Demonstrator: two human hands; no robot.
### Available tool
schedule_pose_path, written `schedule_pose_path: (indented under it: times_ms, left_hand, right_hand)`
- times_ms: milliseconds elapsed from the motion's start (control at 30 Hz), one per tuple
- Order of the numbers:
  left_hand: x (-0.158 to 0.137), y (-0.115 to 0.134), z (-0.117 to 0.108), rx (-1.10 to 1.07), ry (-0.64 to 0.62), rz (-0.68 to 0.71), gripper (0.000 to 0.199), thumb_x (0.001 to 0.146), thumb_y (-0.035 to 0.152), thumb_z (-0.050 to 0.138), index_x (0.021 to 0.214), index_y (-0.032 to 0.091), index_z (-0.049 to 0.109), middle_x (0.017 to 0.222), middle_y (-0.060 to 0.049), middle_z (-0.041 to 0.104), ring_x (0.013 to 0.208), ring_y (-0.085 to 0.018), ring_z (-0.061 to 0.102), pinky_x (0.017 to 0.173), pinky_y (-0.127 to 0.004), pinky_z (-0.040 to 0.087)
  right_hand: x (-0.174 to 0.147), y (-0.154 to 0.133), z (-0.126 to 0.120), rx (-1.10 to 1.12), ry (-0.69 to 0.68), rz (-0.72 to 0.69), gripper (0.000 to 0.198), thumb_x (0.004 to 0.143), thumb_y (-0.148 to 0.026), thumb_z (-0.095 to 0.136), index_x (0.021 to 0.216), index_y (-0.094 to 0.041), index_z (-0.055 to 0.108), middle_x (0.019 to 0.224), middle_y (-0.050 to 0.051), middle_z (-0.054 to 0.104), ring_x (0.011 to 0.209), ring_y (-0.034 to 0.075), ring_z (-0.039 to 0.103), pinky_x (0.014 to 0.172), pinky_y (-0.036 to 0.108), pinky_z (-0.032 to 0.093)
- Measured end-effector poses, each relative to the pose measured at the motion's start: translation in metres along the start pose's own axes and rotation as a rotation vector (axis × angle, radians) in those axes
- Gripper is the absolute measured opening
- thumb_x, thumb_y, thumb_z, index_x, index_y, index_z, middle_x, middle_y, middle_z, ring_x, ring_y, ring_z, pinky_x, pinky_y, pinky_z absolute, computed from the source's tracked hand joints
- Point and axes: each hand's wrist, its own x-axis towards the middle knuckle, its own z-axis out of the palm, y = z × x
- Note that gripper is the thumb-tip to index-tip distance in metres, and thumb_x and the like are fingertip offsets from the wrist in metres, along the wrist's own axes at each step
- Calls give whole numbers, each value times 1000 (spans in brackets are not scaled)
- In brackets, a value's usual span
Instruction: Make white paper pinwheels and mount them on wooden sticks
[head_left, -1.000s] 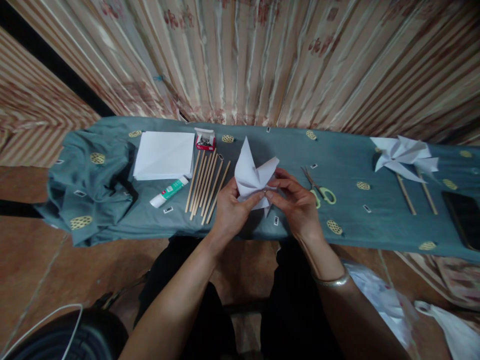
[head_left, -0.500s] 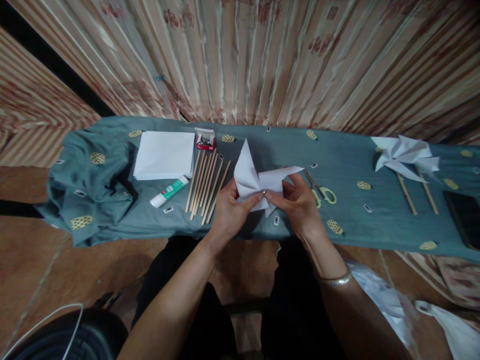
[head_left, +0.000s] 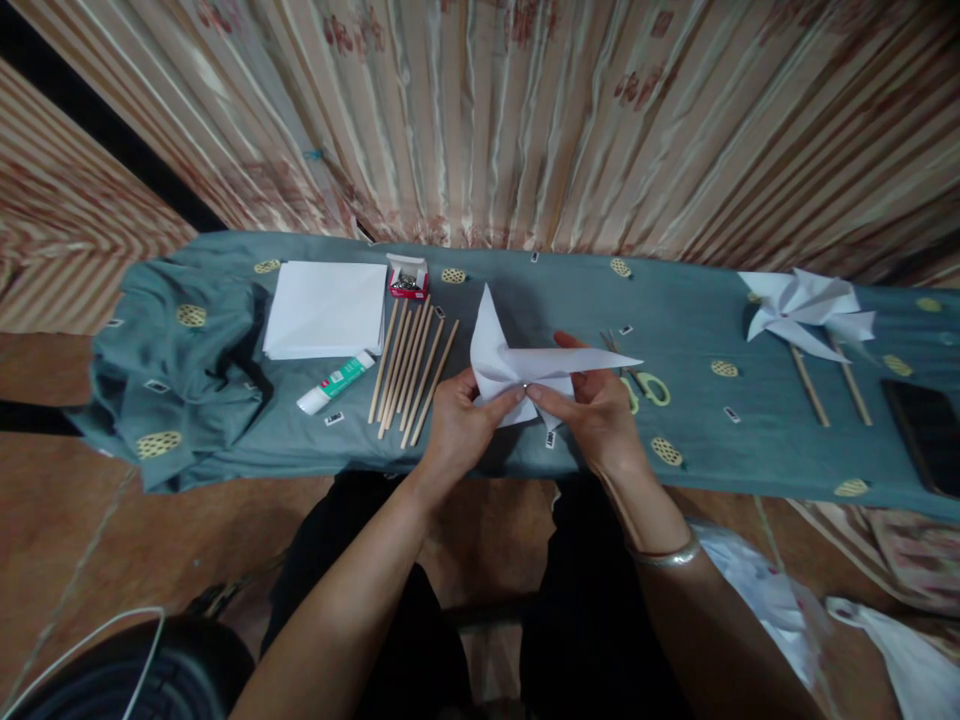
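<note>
I see the left hand (head_left: 463, 418) and right hand (head_left: 606, 420) pinching the paper pinwheel (head_left: 491, 345) between them, longest blade (head_left: 574, 359) pointing right.

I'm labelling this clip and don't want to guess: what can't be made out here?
All in the head view:
Left hand: most fingertips, hidden by the folded paper.
Right hand: fingers partly covered by that paper.
Shiny bit between the thumbs: too small to identify.
Scissors: blades partly covered by a paper tip.
Phone: cut off by the right edge.
Glue tube: print too small and blurred.
</note>
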Motion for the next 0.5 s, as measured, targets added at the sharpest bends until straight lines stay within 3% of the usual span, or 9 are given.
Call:
schedule_pose_path:
  times_ms: [500]
  left_hand:
    - [-1, 0, 0, -17, 0, 4, 22, 60, 27, 82, 78, 14, 77, 76, -2, 75, 67, -15, 63, 68, -27, 50]
  right_hand:
    - [-1, -2, 2, 16, 31, 5, 80, 54, -27, 88, 127, -19, 57, 81, 1, 77, 73, 22, 73, 66, 32, 62]
